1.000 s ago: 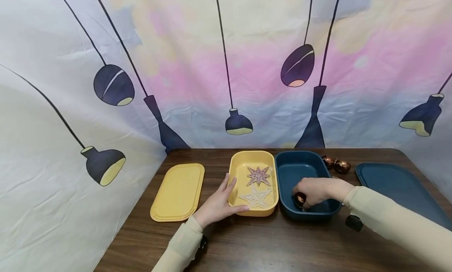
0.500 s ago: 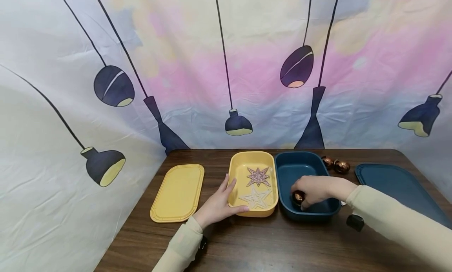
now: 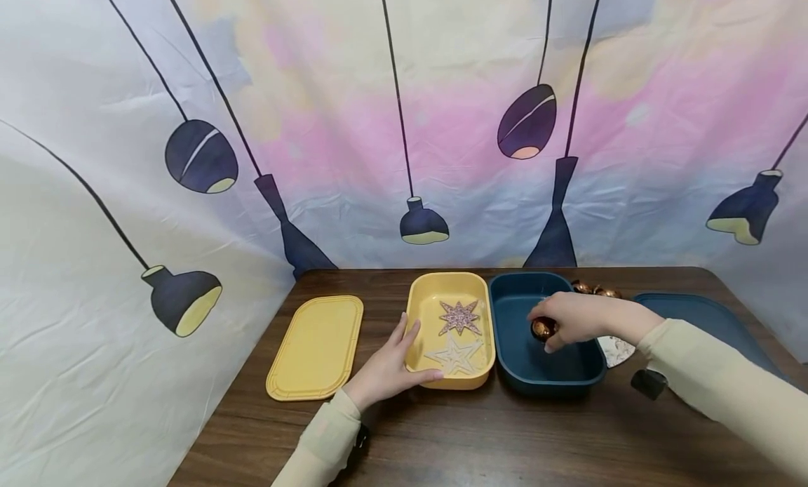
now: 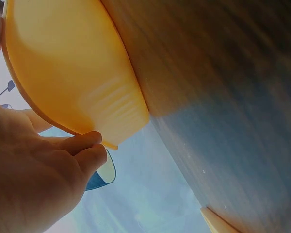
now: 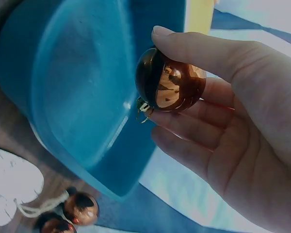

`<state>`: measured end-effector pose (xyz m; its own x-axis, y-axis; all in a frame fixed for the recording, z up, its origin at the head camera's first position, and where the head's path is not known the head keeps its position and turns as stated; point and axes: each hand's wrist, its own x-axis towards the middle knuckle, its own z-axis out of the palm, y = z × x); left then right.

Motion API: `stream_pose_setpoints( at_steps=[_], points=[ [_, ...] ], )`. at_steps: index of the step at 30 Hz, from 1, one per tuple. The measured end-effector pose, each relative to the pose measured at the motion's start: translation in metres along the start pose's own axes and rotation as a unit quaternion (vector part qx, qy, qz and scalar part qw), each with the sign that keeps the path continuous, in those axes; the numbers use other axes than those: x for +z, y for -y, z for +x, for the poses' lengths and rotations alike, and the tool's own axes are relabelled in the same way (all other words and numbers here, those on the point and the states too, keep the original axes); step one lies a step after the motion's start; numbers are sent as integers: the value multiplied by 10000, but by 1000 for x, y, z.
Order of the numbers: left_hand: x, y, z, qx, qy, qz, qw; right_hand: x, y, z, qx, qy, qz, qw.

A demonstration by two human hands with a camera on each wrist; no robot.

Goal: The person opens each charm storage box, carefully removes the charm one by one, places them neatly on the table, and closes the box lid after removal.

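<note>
Between its thumb and fingers my right hand (image 3: 571,320) holds a shiny copper bauble (image 5: 174,80) with a small gold cap and loop. Hand and bauble hang over the deep blue box (image 3: 548,387), which shows no other thing in its visible part. Around the near left corner of the yellow box (image 3: 454,383) spreads my left hand (image 3: 393,366): the thumb lies along the front rim, the fingers against the left side. Inside that box are a pink glittery star (image 3: 459,318) and a pale openwork star (image 3: 453,356). The boxes stand side by side.
Left of the boxes lies a yellow lid (image 3: 315,348). To the right is a blue lid (image 3: 701,315), partly behind my right arm. Two copper baubles (image 5: 81,208) and a white heart-shaped ornament (image 5: 12,182) with a cord lie beside the blue box. A printed cloth (image 3: 353,122) hangs behind the table.
My right hand has lifted the bauble up from low inside the blue box. More of the white ornament beside the box now shows. The left hand stays on the yellow box.
</note>
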<state>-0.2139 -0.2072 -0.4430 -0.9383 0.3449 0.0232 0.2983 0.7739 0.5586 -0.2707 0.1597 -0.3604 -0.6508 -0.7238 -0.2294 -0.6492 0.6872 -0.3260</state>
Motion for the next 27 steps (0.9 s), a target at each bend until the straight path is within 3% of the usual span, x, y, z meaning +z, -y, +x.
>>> stream_pose_setpoints(
  at_steps=[17, 27],
  points=[
    [-2, 1, 0, 0, 15, -21, 10000, -35, -28, -33, 370, -872, -119, 9954],
    [0, 0, 0, 2, 14, 36, 10000, -39, -54, -52, 676, -1096, -269, 9913]
  ],
)
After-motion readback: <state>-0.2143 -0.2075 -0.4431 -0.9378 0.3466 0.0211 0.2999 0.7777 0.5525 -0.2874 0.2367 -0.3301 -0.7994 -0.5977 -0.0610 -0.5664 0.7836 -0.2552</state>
